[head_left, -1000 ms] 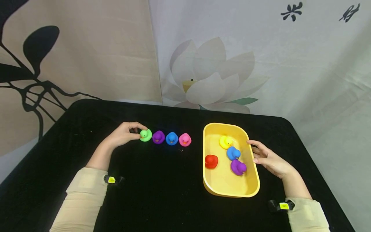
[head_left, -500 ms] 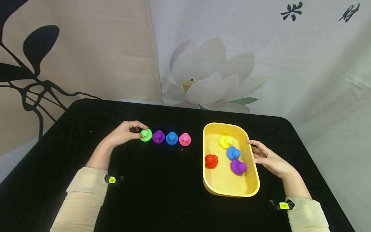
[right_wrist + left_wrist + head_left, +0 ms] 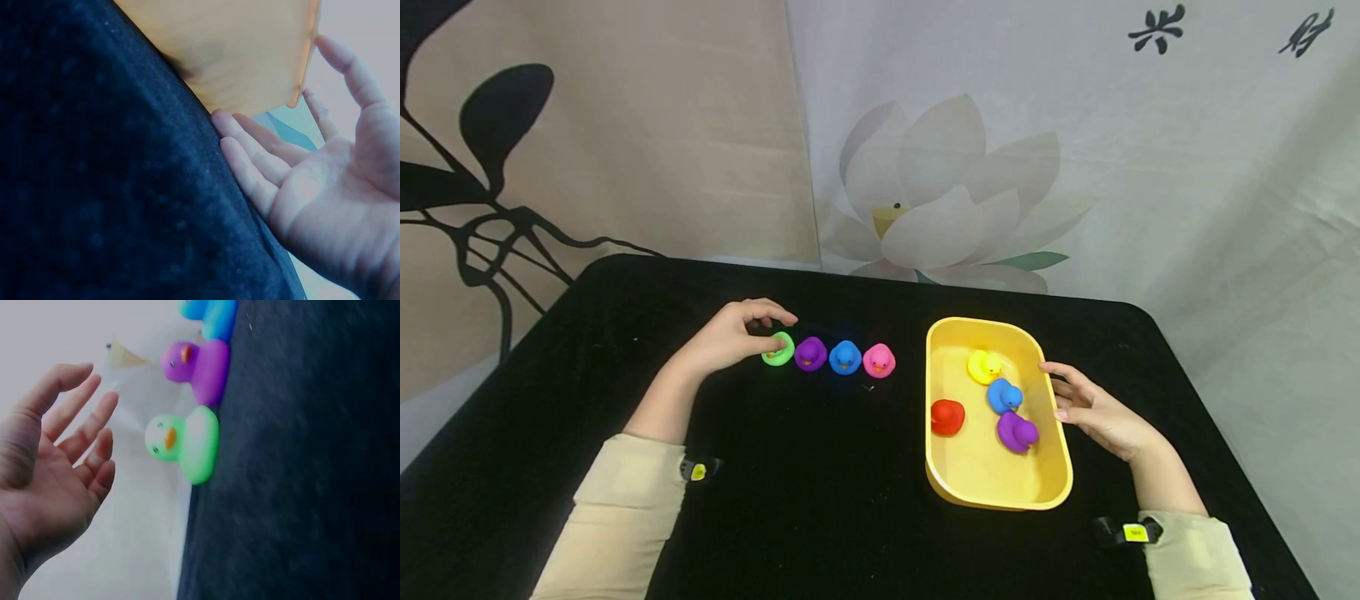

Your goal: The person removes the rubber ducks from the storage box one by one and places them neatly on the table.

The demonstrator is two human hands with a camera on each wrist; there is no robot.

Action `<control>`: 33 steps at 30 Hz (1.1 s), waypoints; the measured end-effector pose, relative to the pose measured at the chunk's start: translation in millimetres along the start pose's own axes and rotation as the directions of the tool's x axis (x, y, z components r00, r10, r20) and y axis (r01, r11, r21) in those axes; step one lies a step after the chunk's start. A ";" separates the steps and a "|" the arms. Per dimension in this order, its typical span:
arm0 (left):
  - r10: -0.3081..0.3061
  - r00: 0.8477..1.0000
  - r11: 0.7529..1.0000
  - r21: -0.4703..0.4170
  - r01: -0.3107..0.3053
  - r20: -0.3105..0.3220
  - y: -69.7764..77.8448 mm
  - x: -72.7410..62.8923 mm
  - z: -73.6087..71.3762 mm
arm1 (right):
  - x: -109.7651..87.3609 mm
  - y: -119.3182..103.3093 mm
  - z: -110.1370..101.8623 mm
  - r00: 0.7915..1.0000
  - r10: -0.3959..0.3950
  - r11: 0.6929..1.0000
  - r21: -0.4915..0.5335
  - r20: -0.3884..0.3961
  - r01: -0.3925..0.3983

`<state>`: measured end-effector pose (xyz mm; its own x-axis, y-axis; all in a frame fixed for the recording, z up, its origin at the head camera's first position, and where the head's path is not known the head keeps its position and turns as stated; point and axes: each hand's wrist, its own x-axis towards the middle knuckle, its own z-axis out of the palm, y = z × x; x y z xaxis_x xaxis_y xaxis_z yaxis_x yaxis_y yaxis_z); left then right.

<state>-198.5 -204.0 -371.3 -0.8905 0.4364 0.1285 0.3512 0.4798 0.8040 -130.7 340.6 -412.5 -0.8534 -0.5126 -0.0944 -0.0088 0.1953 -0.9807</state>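
Note:
A green rubber duck [image 3: 778, 350] stands at the left end of a row with a purple duck [image 3: 811, 355], a blue duck [image 3: 846, 358] and a pink duck [image 3: 879, 361]. My left hand [image 3: 727, 337] is above and beside the green duck, thumb and fingers spread; the left wrist view shows a gap between that hand [image 3: 59, 447] and the duck [image 3: 199, 447]. My right hand [image 3: 1097, 408] touches the right side of a yellow plastic tub [image 3: 1000, 492]. In the right wrist view, its fingers are loosely extended against the tub's wall [image 3: 250, 56].
Inside the tub lie a yellow duck [image 3: 984, 367], another blue duck [image 3: 1004, 397], another purple duck [image 3: 1018, 432] and a red duck [image 3: 947, 417]. Black cloth [image 3: 820, 500] covers the table. A printed curtain [image 3: 700, 125] hangs behind it.
My left thumb and fingers have parted and let go of the green duck, and the hand has risen slightly. The right hand and tub have stayed still.

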 end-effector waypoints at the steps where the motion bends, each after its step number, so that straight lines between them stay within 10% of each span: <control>1: 0.007 1.000 1.000 0.001 -0.007 -0.007 2.8 0.6 0.9 | -0.1 -0.1 0.2 1.000 0.001 1.000 -0.002 -0.002 -0.001; 33: 0.217 0.975 0.976 -0.028 -0.216 0.043 86.1 9.4 60.5 | 0.1 -0.7 0.4 1.000 0.010 1.000 -0.017 -0.008 -0.010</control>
<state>-159.2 -112.6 -335.9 -0.7799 0.5623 0.2749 0.5268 0.3526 0.7734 -130.6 340.0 -411.9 -0.8576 -0.5038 -0.1030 -0.0087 0.2145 -0.9767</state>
